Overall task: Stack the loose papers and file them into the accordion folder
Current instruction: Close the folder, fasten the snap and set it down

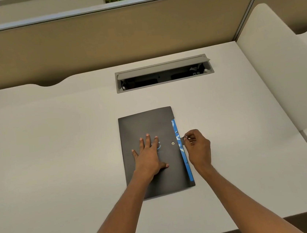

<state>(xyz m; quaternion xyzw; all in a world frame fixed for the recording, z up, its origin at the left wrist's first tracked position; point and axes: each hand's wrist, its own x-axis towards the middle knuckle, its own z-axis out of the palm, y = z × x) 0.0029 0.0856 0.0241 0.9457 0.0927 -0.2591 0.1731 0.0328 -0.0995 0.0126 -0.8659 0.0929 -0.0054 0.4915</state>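
Note:
A dark grey accordion folder [142, 125] lies flat on the white desk, with a blue patterned strip [184, 155] along its right edge and a small round snap [173, 143] on its cover. My left hand [149, 155] rests flat on the cover, fingers spread. My right hand [197, 145] is at the folder's right edge, with thumb and forefinger pinched on a small tab [183, 138] of the closure flap. No loose papers are in view.
An open cable tray [163, 75] with a raised grey lid is sunk into the desk [56, 146] behind the folder. Tan partition walls [101, 38] enclose the back. A white divider [269, 64] stands on the right. The desk's front edge is near my body.

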